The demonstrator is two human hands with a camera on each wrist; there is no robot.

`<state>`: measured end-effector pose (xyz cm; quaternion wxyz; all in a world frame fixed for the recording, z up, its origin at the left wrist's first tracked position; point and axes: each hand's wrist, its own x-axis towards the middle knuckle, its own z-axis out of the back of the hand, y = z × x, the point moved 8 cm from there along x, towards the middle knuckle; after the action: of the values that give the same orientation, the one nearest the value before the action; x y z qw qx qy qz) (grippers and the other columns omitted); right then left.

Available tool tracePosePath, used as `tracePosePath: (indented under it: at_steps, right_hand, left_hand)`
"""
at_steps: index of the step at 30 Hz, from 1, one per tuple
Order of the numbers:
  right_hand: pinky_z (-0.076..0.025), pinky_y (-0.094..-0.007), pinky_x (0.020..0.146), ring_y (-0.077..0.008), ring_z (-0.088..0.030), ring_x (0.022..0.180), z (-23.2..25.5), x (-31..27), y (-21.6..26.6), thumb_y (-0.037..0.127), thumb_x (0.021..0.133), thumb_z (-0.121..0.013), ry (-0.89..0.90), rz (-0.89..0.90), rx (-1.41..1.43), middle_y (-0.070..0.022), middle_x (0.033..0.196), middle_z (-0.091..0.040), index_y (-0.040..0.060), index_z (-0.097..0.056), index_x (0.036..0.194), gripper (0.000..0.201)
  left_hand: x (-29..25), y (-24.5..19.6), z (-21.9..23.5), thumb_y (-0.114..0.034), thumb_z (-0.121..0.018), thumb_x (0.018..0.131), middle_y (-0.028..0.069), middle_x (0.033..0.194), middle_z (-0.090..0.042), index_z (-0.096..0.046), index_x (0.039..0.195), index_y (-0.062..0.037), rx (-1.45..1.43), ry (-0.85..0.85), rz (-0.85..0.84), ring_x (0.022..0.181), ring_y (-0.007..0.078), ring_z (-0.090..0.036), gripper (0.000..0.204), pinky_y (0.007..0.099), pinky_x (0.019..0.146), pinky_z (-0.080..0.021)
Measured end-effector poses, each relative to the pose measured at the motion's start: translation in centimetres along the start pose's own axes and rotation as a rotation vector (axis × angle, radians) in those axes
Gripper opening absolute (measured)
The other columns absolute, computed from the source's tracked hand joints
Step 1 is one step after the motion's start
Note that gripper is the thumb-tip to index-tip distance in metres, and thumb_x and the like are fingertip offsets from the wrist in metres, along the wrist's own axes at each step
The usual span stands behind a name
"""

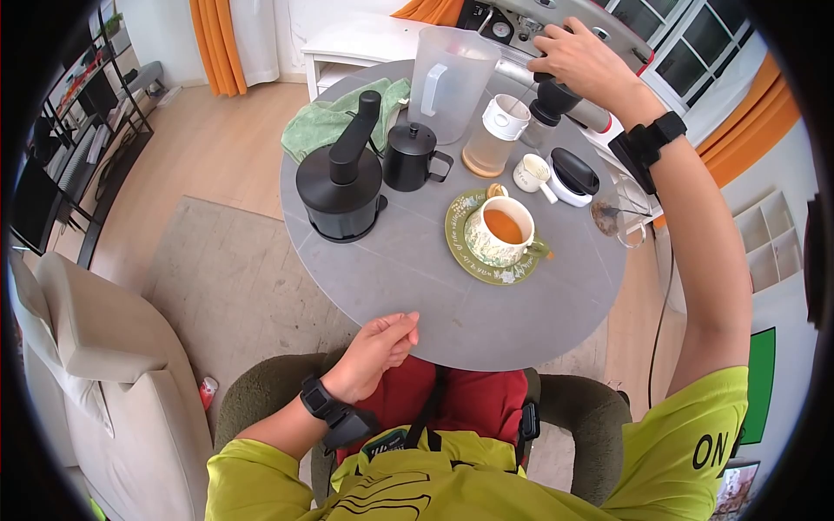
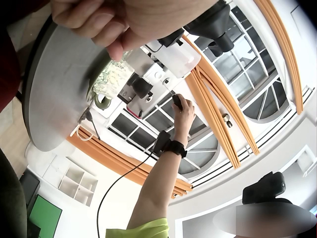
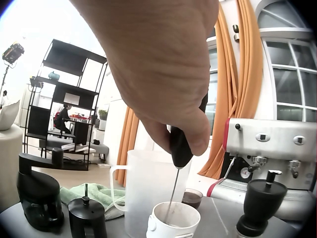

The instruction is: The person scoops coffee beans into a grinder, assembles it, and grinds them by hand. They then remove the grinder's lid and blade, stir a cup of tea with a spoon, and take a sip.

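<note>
Right hand (image 1: 586, 68) grips black-handled frother (image 3: 180, 151); right sleeve (image 1: 682, 447) reads "ON"

We see a slim black-handled, silver-stemmed stirrer (image 3: 181, 150), a white-collared clear cylindrical cup (image 1: 493, 139), a rounded cream teacup (image 1: 485, 244) printed with green florals, an olive round saucer (image 1: 458, 233) lettered in white, and a pale-veined grey round surface (image 1: 408, 286).

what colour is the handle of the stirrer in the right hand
The stirrer's handle is black; the right wrist view shows it best.
</note>
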<state>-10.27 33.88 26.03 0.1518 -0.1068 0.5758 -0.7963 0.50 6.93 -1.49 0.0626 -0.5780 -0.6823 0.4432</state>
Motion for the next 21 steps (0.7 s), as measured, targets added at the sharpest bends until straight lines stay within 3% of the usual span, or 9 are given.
tracePosePath:
  at_steps: [8,21]
  right_hand:
    - [-0.041,-0.031,0.091,-0.0138,-0.055,0.106,-0.53,-0.19,-0.81,0.009,0.08,-0.068,0.06,-0.087,-0.044,0.004,0.101,-0.06,0.0248,-0.069,0.107,0.031]
    - [-0.041,-0.0303,0.093,-0.0136,-0.055,0.105,-0.03,-0.35,-0.73,0.008,0.079,-0.069,0.063,-0.067,-0.05,0.0044,0.1,-0.06,0.0272,-0.071,0.107,0.034]
  left_hand:
    - [0.0,-0.05,0.01,-0.029,-0.052,0.103,-0.009,0.059,-0.029,-0.053,0.074,-0.0119,-0.009,-0.001,-0.001,0.054,0.005,-0.024,0.034,0.0225,0.05,-0.022]
    - [-0.04,-0.06,-0.05,-0.029,-0.052,0.103,-0.0091,0.059,-0.029,-0.052,0.074,-0.0121,0.004,-0.002,-0.007,0.054,0.0051,-0.023,0.034,0.0228,0.05,-0.021]
